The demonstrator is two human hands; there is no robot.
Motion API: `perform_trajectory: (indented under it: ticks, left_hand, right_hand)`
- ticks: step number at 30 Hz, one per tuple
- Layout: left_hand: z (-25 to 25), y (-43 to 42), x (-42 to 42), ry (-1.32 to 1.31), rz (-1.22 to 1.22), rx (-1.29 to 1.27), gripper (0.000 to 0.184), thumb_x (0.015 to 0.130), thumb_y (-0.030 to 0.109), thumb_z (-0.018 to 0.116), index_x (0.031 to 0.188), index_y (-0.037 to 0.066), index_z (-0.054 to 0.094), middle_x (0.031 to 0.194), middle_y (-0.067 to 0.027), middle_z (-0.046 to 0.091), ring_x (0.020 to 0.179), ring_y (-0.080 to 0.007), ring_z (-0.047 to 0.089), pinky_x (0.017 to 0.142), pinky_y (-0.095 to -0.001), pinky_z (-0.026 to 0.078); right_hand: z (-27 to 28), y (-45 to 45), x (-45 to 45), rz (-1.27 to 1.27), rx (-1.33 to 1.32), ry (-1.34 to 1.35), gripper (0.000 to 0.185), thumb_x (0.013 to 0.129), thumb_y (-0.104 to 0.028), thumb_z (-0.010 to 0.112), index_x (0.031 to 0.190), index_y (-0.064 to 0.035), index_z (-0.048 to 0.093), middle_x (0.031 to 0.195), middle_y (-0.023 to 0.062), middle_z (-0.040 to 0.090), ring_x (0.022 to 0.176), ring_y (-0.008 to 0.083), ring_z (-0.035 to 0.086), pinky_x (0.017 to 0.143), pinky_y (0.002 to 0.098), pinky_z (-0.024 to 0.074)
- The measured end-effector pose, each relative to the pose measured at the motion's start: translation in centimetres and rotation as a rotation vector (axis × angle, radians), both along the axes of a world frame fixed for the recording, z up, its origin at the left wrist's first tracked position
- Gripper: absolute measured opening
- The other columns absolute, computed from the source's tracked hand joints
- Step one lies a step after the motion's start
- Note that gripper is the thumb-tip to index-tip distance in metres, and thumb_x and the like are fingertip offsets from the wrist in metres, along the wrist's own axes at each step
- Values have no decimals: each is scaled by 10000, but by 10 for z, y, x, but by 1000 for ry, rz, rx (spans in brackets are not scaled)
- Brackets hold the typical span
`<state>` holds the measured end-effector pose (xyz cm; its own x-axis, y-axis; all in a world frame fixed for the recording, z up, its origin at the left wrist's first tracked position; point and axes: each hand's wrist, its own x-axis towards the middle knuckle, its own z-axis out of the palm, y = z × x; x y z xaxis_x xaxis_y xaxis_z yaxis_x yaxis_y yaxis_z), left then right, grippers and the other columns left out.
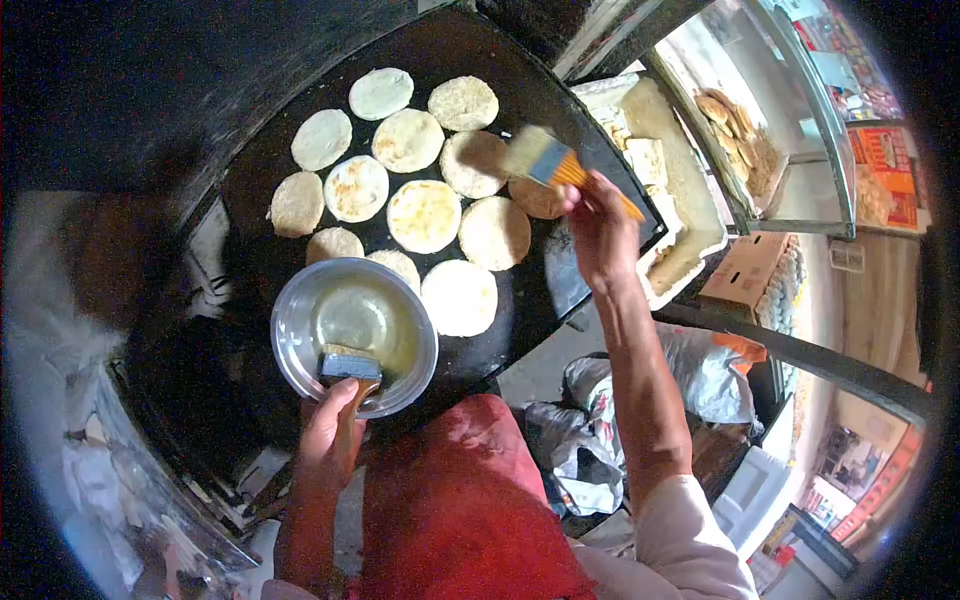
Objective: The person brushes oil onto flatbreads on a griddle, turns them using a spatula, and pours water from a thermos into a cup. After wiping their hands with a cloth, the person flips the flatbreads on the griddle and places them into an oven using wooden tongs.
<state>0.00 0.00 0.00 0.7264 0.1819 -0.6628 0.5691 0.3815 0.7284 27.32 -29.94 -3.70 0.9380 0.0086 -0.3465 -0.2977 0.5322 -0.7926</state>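
Observation:
A clear plastic bowl (290, 345) with a little yellowish liquid is held in my left hand (328, 428) over the near edge of a black griddle (270, 255). A flat brush (352, 364) rests inside the bowl, its wooden handle pinned under my left thumb. My right hand (604, 232) grips a second brush (545, 157) by its orange-yellow handle, above the right side of the griddle. Below that brush is a browned flatbread (536, 198), partly hidden. Several round flatbreads cover the griddle; one with yellow patches (424, 216) lies near the middle. The bowl covers parts of two others.
A pale tray (690, 215) with bread pieces stands right of the griddle. Beyond it, a glass case (800, 180) holds browned breads (728, 125). Plastic bags (585, 450) lie below my right forearm, near a cardboard box (745, 268). A dark wall (180, 90) rises at the left.

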Motion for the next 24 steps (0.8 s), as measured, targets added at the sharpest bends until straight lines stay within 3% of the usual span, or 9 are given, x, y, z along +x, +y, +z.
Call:
perform_trajectory:
  ticks: [2, 6, 11, 13, 15, 18, 19, 22, 24]
  left_hand:
    - [20, -8, 6, -37, 258, -266, 332, 930, 151, 567, 1231, 11, 545, 1183, -102, 619, 1138, -242, 571, 1050, -389, 394]
    - [16, 10, 0, 43, 282, -197, 325, 936, 168, 570, 1215, 2, 550, 1162, -103, 619, 1106, -217, 577, 1026, -374, 414]
    - [-4, 36, -24, -84, 403, -297, 348, 929, 151, 583, 1234, -9, 532, 1186, -123, 615, 1126, -238, 579, 1039, -397, 421]
    - [8, 41, -19, -90, 473, -363, 337, 908, 72, 598, 1228, -11, 530, 1130, -115, 631, 1085, -218, 602, 1025, -376, 433]
    - [7, 46, -20, -115, 505, -338, 322, 912, 77, 595, 1216, -12, 538, 1129, -117, 634, 1076, -219, 607, 1023, -374, 436]
    - [11, 54, -25, -144, 548, -303, 294, 917, 92, 592, 1190, -12, 555, 1124, -117, 639, 1062, -218, 616, 1014, -367, 445]
    - [12, 56, -27, -152, 560, -300, 283, 919, 102, 593, 1177, -11, 564, 1119, -115, 641, 1056, -215, 619, 1006, -362, 451]
    - [8, 67, -41, -144, 513, -304, 265, 923, 133, 593, 1155, 6, 586, 1093, -102, 647, 1040, -204, 621, 974, -352, 467]
    - [4, 73, -52, -131, 483, -234, 236, 930, 143, 586, 1126, 11, 606, 1078, -94, 645, 1019, -199, 613, 952, -342, 465]
  right_hand:
    - [-7, 24, 12, 22, 33, 22, 273, 967, -133, 552, 1156, 65, 556, 992, 149, 620, 825, 215, 645, 754, 341, 572]
    - [-28, 50, 9, -98, -68, 64, 209, 955, -163, 581, 1035, 30, 593, 946, 111, 611, 811, 198, 622, 736, 354, 548]
    - [8, 4, -97, 262, -62, 154, 212, 913, -225, 642, 964, -28, 579, 820, 8, 520, 739, 138, 539, 681, 292, 475]
    - [-17, -15, -128, 186, -302, 217, 298, 922, -212, 636, 1076, 39, 592, 905, 101, 632, 755, 200, 646, 721, 349, 554]
    - [-9, -15, -144, 138, -251, 167, 323, 933, -217, 627, 1107, 53, 591, 959, 143, 666, 783, 223, 680, 757, 368, 564]
    - [-7, -1, -149, 292, -105, 155, 306, 942, -216, 614, 1098, 47, 595, 938, 128, 668, 783, 211, 676, 774, 368, 562]
    - [-4, 13, -148, 295, -311, 203, 301, 941, -210, 617, 1101, 43, 595, 946, 131, 673, 777, 224, 678, 754, 376, 556]
    - [-7, 44, -140, 327, -232, 153, 288, 937, -191, 619, 1105, 41, 598, 950, 138, 677, 788, 233, 688, 774, 391, 561]
    - [-8, 66, -134, 384, 65, 201, 288, 932, -188, 624, 1107, 40, 606, 967, 146, 680, 800, 238, 697, 778, 380, 569]
